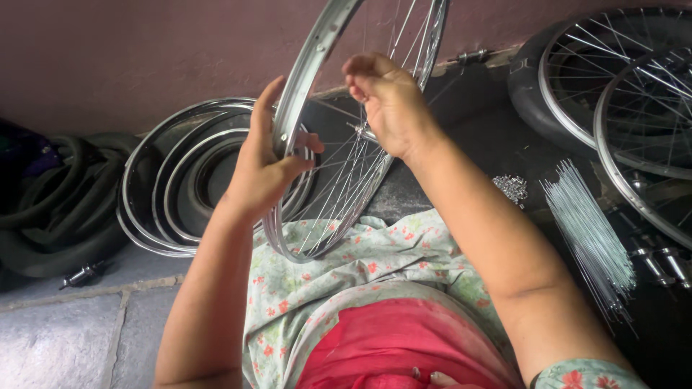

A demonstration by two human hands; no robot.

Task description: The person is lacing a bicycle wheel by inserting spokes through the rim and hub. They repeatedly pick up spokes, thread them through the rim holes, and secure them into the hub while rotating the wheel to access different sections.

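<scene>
A silver bicycle wheel rim [311,65] with thin spokes stands upright on my lap, its lower edge resting on my flowered cloth. My left hand [265,166] grips the rim's left side, thumb and fingers wrapped around it. My right hand [386,101] reaches inside the wheel among the spokes [353,180], its fingers pinched together near the top; what they pinch is too small to tell.
Several bare rims [162,180] lean against the wall at the left, beside black tyres [50,209]. A bundle of loose spokes [591,230] and a small pile of nipples [512,187] lie at the right. Spoked wheels [613,79] stand at the upper right.
</scene>
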